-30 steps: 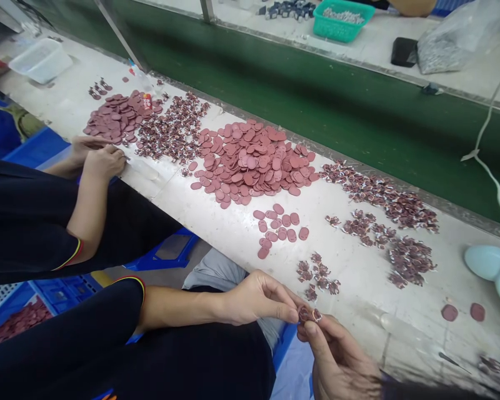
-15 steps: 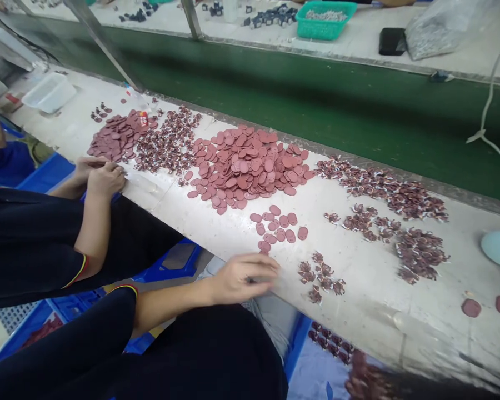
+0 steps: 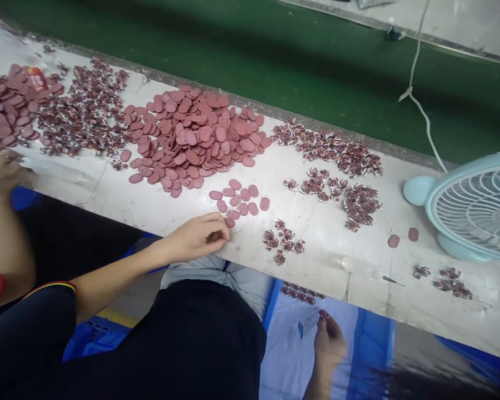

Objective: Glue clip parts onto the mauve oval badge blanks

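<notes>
At the left hand's (image 3: 202,236) two o'clock lie loose oval discs (image 3: 245,194) on the worktop (image 3: 270,172), with a large disc pile (image 3: 195,139) at twelve; its fingers curl, but whether this grip holds anything cannot be told. The right hand's (image 3: 330,340) grip pinches a small reddish-brown piece (image 3: 324,314) over a pale sheet (image 3: 287,350), rows of dark pieces (image 3: 302,293) at its eleven o'clock.

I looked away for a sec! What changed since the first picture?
The left hand let go of what both hands held and moved to the loose red discs. The right hand went down over the pale sheet, pinching a small brown piece. The view swung right, showing more of the fan. The big disc pile stayed put.
</notes>
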Motion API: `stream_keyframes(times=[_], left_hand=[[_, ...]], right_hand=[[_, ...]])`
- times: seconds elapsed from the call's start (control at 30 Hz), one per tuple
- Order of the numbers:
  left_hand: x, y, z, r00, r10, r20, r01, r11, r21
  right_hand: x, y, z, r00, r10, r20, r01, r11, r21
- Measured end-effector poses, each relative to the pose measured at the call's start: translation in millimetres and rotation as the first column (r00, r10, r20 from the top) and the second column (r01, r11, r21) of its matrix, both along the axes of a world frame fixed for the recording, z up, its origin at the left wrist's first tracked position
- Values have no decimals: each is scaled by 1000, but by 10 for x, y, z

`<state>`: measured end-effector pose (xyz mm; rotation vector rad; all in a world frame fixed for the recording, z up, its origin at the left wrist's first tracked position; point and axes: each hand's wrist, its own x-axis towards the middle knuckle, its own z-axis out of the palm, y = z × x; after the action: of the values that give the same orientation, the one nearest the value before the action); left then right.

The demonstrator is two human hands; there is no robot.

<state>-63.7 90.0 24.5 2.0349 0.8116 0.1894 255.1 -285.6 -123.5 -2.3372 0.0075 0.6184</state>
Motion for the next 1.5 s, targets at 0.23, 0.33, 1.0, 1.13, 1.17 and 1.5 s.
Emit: stream_keyframes(times=[0.23,0.33,1.0,1.13,1.17,1.5], left_hand=[[-7,-40,122,939,310,146,-214,865,-454],[-20,-47,126,898,413,156,-233,743,-627],[-122,-96,112,804,580,127,-118,365,-923],[-36,-274,75,782,618,82,-76,225,-971],[21,-337,66,779,623,75,-58,190,-980],[526,-792,-14,760,617,205,235,33,-971]], right_hand=[[88,198,-34,960,258,106,-242,960,-144],[98,185,-73,948,294,121,-271,947,-174],[63,375,161,991,-39,130,14,982,187],[-115,697,686,995,-32,-99,89,755,650],[-159,806,805,975,84,-204,95,673,733],[-30,1919,1127,-109,981,-160,966,142,217]])
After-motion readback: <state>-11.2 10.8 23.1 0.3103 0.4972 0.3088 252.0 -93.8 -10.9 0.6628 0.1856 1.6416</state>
